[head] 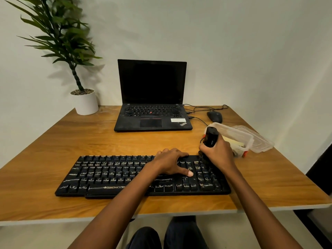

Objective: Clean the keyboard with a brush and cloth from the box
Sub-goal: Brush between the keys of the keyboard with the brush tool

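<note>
So the keyboard (pixel 115 177) sits lower centre, long axis running left-right across the surface (pixel 53 141). The left hand (pixel 170 162) lies flat on its right-middle keys, fingers spread. The right hand (pixel 218 151) is wrapped around the brush (pixel 211 136), upright at the keyboard's upper right corner, so uncleaned keys stretch leftward. The box (pixel 239 135) sits just behind.

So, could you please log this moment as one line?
left hand: rests on black keyboard; right hand: grips black brush at numpad; clear plastic box: open
</note>
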The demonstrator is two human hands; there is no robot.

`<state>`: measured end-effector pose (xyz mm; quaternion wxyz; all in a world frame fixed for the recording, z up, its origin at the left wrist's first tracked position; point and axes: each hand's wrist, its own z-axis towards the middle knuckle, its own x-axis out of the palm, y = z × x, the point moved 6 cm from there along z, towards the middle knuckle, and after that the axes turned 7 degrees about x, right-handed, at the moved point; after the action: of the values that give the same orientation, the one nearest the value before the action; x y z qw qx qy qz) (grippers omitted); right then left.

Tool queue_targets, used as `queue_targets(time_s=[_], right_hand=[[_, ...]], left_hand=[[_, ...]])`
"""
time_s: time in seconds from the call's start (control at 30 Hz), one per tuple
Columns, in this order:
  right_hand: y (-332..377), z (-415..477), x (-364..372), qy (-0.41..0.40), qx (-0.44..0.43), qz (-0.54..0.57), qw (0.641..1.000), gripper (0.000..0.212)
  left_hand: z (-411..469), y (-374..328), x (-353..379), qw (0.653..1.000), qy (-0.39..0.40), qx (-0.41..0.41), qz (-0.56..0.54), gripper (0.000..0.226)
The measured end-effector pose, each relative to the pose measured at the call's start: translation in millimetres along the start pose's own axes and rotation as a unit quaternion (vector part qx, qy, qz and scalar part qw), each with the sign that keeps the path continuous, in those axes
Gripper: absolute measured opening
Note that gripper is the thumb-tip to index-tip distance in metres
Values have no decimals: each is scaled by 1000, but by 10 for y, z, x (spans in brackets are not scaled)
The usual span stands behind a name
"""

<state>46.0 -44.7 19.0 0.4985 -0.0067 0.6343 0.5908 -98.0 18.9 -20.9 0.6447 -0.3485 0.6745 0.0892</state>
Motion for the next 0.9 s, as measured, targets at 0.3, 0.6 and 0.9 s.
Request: queue_targets(time_s=[0.3,0.6,0.9], right_hand=[[-58,39,-37,35,8,14,999,30],[-70,-36,-40,62,0,31,998,30],[-38,-80,32,61,-36,5,997,32]], left_hand=[[13,14,12,1000,4,4,-1,82],[13,16,9,1000,5,4,-1,82],[0,10,15,1000,8,6,3,82]])
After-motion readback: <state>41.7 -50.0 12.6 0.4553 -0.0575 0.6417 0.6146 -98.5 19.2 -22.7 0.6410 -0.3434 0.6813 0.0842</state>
